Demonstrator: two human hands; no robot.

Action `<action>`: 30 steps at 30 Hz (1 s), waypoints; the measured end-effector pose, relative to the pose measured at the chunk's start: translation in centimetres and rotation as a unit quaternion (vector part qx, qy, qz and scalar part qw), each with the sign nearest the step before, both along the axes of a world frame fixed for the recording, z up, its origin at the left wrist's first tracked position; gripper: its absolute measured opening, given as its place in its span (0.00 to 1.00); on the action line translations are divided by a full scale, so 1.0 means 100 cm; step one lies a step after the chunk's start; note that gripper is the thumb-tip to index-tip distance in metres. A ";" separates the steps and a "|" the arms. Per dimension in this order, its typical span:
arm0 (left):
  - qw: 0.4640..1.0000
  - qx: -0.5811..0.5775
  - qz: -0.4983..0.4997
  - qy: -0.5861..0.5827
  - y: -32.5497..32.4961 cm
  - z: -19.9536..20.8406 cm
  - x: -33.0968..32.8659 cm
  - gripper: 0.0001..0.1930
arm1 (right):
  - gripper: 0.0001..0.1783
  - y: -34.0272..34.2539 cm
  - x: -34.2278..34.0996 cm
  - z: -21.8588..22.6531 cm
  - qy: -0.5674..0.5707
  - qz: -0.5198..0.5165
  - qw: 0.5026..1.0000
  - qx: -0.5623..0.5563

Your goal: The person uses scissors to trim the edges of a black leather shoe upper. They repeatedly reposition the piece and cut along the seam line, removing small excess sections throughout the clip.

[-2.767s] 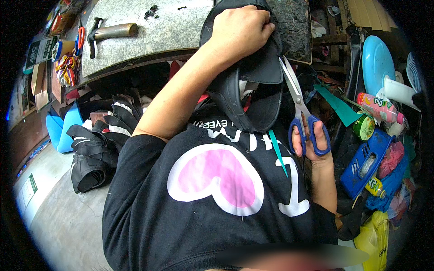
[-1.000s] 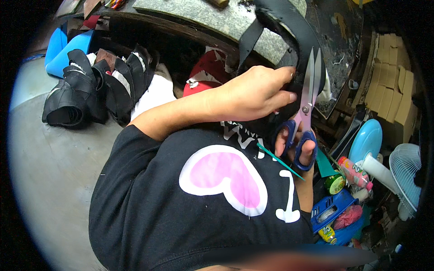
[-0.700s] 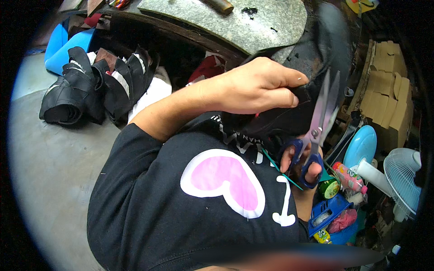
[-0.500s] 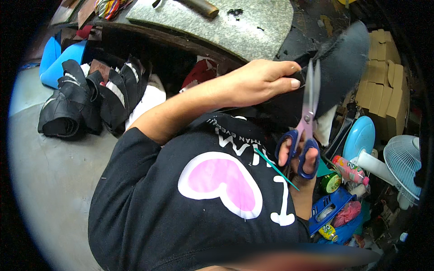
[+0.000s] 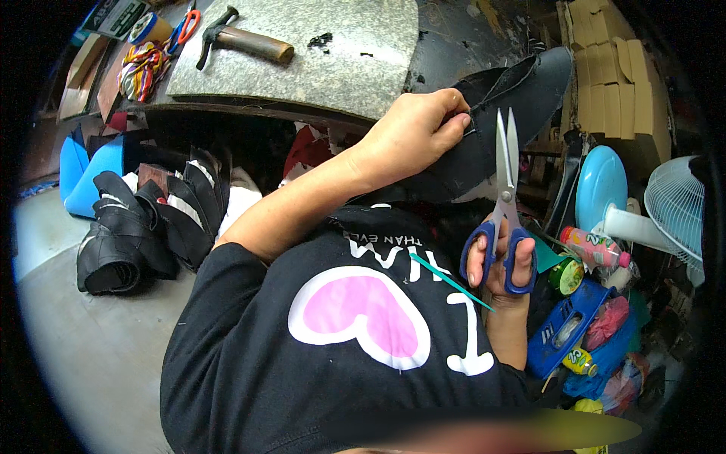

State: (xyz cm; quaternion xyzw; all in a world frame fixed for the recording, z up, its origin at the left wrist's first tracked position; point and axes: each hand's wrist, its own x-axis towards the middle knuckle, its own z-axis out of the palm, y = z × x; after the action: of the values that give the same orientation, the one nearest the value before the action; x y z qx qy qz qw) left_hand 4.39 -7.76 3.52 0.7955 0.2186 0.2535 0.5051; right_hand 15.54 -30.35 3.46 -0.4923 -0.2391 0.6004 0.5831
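Note:
A black, fabric-like piece (image 5: 446, 166) with a raised seam and a rounded end stretches to the upper right. My left hand (image 5: 420, 132) pinches its edge between thumb and fingers. My right hand (image 5: 503, 265) holds a pair of scissors (image 5: 505, 181) with dark blue handles, fingers through both loops. The blades point up and stand slightly apart, in front of the piece and right of my left fingertips. Whether they touch it I cannot tell. A thin green strip (image 5: 450, 281) lies across my black shirt near the right wrist.
A hammer (image 5: 253, 44) lies on a grey stone slab (image 5: 355, 76) beyond my left arm. Rolled black pieces (image 5: 121, 250) sit at left. On the right are cardboard boxes (image 5: 609, 91), a white fan (image 5: 673, 204), a pink bottle (image 5: 594, 246) and a blue basket (image 5: 567, 333).
My view has swung to the right, bringing the whole hammer into sight. The scissors' blades now sit farther from my left fingertips and look sharper. Both hands keep their holds.

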 end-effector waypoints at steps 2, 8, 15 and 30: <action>1.000 -0.003 -0.008 -0.001 -0.003 -0.001 0.003 0.10 | 0.45 -0.003 0.000 -0.002 0.050 0.020 0.998 -0.012; 0.999 0.023 0.020 -0.011 -0.006 0.001 0.009 0.09 | 0.41 0.001 -0.009 -0.013 0.070 -0.002 0.998 0.007; 1.000 0.002 0.030 -0.001 -0.010 0.005 0.012 0.09 | 0.40 0.008 -0.011 -0.021 0.092 -0.005 0.995 0.033; 0.998 -0.051 0.031 -0.015 -0.010 -0.003 0.012 0.09 | 0.38 0.015 -0.013 -0.026 0.149 -0.011 0.987 0.061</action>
State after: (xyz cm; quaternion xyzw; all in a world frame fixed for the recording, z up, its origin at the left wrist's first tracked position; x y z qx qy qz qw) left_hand 5.61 -8.79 3.26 0.7578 0.2476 0.2695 0.5401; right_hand 14.20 -28.89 0.83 -0.3633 -0.1803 0.6450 0.6477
